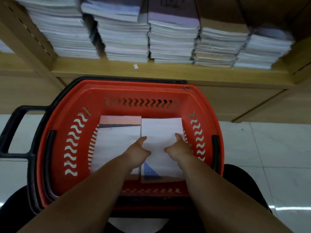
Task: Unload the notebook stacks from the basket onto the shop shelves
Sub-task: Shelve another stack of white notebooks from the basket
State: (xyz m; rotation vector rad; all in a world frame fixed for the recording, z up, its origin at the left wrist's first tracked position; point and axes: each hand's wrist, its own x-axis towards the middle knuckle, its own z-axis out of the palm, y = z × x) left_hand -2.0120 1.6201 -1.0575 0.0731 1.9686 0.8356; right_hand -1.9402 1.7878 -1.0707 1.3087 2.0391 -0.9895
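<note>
Wooden shop shelves [168, 71] stand just beyond the red basket [134, 91]. Inside it we clasp the right notebook stack [161, 130] by both long edges, left hand [138, 149] and right hand [179, 147], thumbs on its cover; its long axis points toward the shelves.

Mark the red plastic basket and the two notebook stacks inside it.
red plastic basket [134, 92]: head view, far inner wall.
white-covered notebook stack [161, 130]: head view, far half of top cover.
sunset-covered notebook stack [117, 140]: head view, middle of top cover.
</note>
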